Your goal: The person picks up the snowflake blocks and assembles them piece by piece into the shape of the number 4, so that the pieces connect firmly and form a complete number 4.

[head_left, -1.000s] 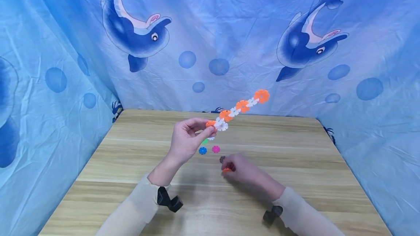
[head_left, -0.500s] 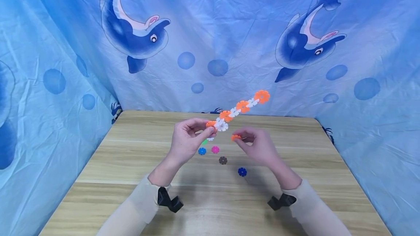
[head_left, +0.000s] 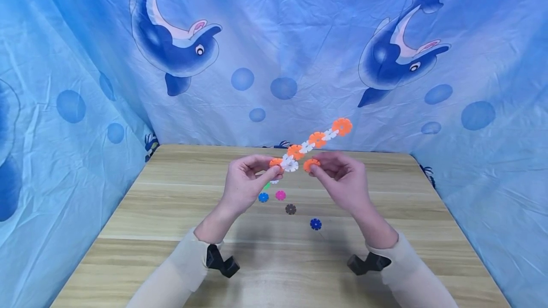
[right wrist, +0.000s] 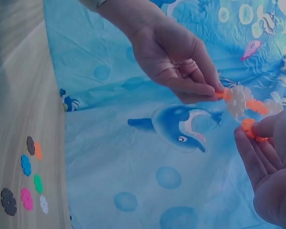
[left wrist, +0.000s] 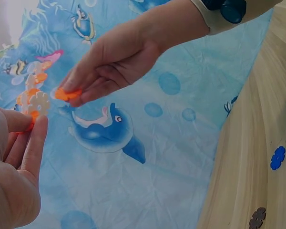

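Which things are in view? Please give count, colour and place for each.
Disc chain: one, orange and white, above the table
Single disc: one, orange, close to the chain
Loose discs: eight (orange, blue, dark blue, green, pink, white, two dark brown), on the table
Table: one, wood-coloured, under the loose discs
Backdrop cloth: count unclear, blue with sea animals, around the table
Wrist devices: two, black, one at each sleeve
Sleeves: two, cream, worn by the person
Left hand: one, bare, pinching the chain
Right hand: one, bare, pinching the single disc
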